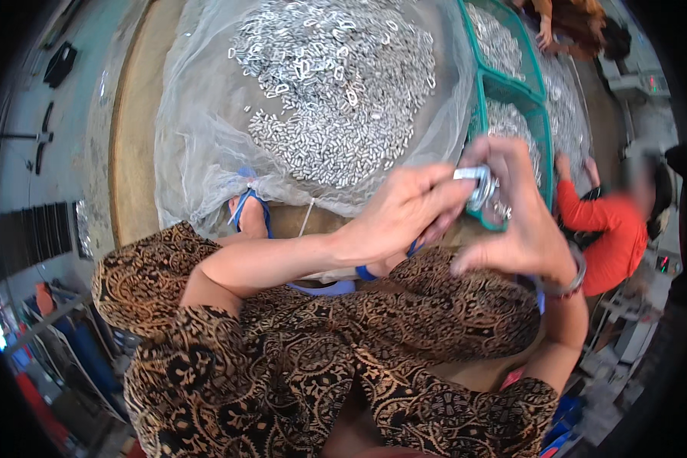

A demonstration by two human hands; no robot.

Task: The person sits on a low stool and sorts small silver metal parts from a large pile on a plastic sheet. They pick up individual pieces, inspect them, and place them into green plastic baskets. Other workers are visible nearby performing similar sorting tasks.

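My left hand (pixel 401 206) reaches across to the right and pinches a shiny silver metal link (pixel 477 188) between thumb and fingers. The link looks like a small carabiner, partly hidden by the fingertips. Close against it, my right hand (pixel 530 221) is curled, with small silver metal pieces (pixel 502 208) in the hollow of its fingers; its thumb stands apart. Both hands are above the near end of a green basket. Ahead lies a large pile of small silver metal parts (pixel 336 99), with some oval open links among them.
A translucent plastic sheet (pixel 198 130) lies under the pile. Green baskets (pixel 546 126) of metal parts stand at the right. Beyond them sit a person in a red top (pixel 607 229) and another person (pixel 580 27) at the far right. My patterned-clothed knees (pixel 153 275) flank the near side.
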